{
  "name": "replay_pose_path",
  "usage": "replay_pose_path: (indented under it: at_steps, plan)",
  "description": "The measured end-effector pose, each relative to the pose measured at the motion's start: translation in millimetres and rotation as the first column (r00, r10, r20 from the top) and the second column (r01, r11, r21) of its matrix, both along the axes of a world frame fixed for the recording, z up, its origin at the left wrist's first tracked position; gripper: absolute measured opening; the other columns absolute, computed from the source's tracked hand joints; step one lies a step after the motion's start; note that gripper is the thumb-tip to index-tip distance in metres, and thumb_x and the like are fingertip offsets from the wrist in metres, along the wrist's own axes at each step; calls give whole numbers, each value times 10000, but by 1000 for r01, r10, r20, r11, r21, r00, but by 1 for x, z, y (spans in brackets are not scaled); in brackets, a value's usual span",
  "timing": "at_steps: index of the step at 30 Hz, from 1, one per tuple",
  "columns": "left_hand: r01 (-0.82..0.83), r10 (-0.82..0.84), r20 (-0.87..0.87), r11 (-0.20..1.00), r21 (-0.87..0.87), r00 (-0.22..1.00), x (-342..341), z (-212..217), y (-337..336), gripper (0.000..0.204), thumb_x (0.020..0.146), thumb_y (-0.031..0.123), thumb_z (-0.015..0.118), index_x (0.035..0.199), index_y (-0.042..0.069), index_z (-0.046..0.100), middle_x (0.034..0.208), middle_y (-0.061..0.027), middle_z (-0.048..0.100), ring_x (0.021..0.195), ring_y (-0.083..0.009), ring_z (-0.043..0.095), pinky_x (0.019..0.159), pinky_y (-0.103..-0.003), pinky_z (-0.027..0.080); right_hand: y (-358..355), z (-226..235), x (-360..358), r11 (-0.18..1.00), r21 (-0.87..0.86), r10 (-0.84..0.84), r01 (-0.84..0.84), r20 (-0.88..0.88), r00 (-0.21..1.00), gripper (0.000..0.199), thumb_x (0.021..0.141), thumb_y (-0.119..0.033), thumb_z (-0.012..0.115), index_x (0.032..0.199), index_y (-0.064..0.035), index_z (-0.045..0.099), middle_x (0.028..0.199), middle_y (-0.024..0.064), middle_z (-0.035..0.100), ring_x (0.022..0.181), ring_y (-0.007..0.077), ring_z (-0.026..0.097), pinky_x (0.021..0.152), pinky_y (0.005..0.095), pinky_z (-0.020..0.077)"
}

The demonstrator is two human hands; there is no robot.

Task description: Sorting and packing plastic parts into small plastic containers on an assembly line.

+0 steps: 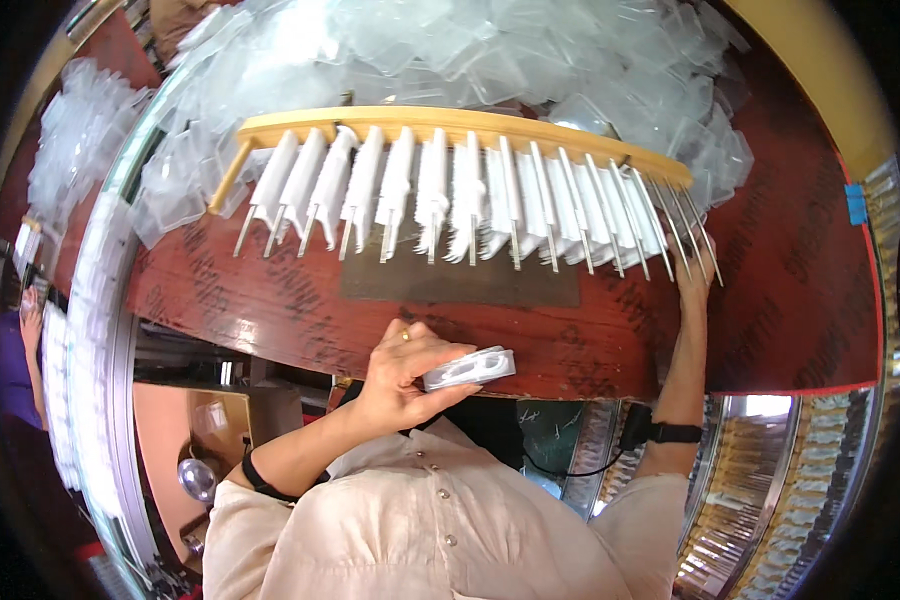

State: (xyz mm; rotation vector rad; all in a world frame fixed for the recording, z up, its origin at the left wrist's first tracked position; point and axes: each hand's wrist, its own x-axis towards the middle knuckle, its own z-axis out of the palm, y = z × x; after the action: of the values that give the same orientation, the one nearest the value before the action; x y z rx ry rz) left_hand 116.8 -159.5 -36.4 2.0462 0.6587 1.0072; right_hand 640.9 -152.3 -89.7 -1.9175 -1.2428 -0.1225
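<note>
In front of my chest my left hand (pixel 402 375) is closed on a small clear plastic box (pixel 470 369) with white pieces inside. A pale wooden rack (pixel 470 120) stands on the dark red table, with a row of metal rods (pixel 702 238) sticking out from its bar. Bundles of white strips (pixel 400 175) hang along most of the rods, while the rods at the right end are bare. At that right end, my right hand (pixel 694 270) reaches up among the bare rods. They partly cover its fingers, so its grip cannot be made out.
A large heap of clear plastic boxes (pixel 420 60) lies behind the rack. A dark flat mat (pixel 450 279) is under the rods. Left stands a glass-edged partition (pixel 105 300), with another person's hand (pixel 30 310) beyond it. Below the table are a cardboard box (pixel 220 430) and trays (pixel 735 490).
</note>
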Motion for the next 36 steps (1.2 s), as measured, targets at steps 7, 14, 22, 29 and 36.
replay_pose_path:
  at_steps: [7,14,22,29,36]
  plan:
    - [-59,85,-130,980,189,988,-30,-11,-1,576,708,51,772,1257,7,606,1125,-124,676,963,-283,565,782,-381,374,-27,46,-145,854,-482,170,197,616,769,437,837,-145,716,1202,48,575,1361,237,483,1258,419,460,1031,503,380]
    - [21,62,-206,926,377,977,-32,-22,-5,595,616,55,776,1192,25,626,1184,-91,649,992,-271,546,792,-390,405,-77,78,-248,935,-244,315,-256,245,917,462,802,-171,761,1191,1,580,1375,205,494,1263,408,471,1056,487,382]
    - [-177,239,-198,942,286,951,-44,-21,-26,746,630,208,874,1272,28,540,1267,-130,603,1169,-350,520,919,-443,416,-86,33,-337,507,-143,860,-850,138,490,327,721,-91,784,1021,-16,679,1284,182,560,1216,399,523,996,485,481]
    - [-170,215,-261,968,183,941,-47,-33,-23,914,617,158,873,1385,-40,417,1240,-139,616,1107,-315,565,925,-436,389,-83,36,-348,545,18,838,-838,-44,544,291,724,-32,784,1003,-26,704,1256,183,570,1173,389,541,956,461,503]
    - [-182,208,-180,972,150,961,-52,-49,-27,1029,609,200,882,1457,-34,349,1261,-152,599,1106,-325,548,935,-433,386,-85,48,-354,542,-98,832,-835,-75,549,277,750,14,722,1025,-20,710,1256,178,565,1226,417,507,963,453,497]
